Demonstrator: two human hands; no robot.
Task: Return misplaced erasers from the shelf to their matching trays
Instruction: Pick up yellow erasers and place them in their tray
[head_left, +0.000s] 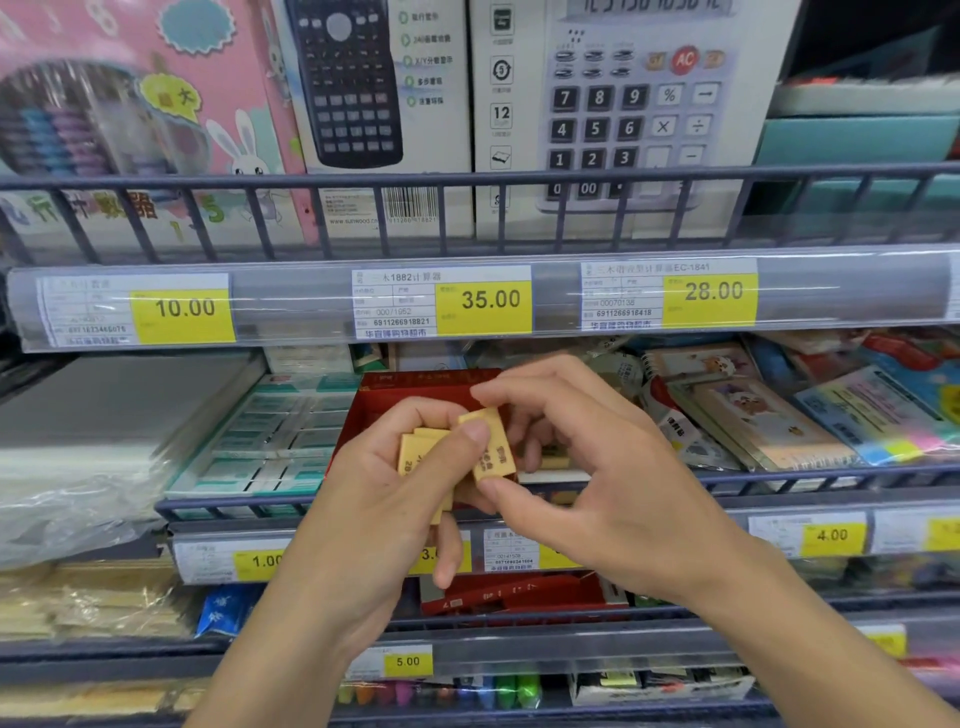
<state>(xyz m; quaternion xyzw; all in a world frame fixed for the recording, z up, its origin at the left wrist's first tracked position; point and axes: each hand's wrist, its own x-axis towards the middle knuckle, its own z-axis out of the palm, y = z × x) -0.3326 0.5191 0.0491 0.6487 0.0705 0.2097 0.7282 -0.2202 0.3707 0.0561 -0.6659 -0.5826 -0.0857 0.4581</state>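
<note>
My left hand (387, 499) holds a small stack of yellow erasers (418, 457) in its curled fingers, the thumb pressed on top. My right hand (587, 467) pinches one more yellow eraser (491, 449) with red print between thumb and forefinger, right against the stack. Both hands hover in front of an open red tray (410, 397) on the middle shelf. More yellowish erasers show inside the tray behind my right fingers. To the tray's left lies a tray of white erasers with teal sleeves (280, 441).
A wire rail (234, 501) fronts the middle shelf, with price tags below. Boxed calculators (623, 114) stand on the shelf above. Notebooks and sticky notes (779, 415) lie to the right, plastic-wrapped goods (78, 441) to the left. A second red box (519, 592) sits one shelf down.
</note>
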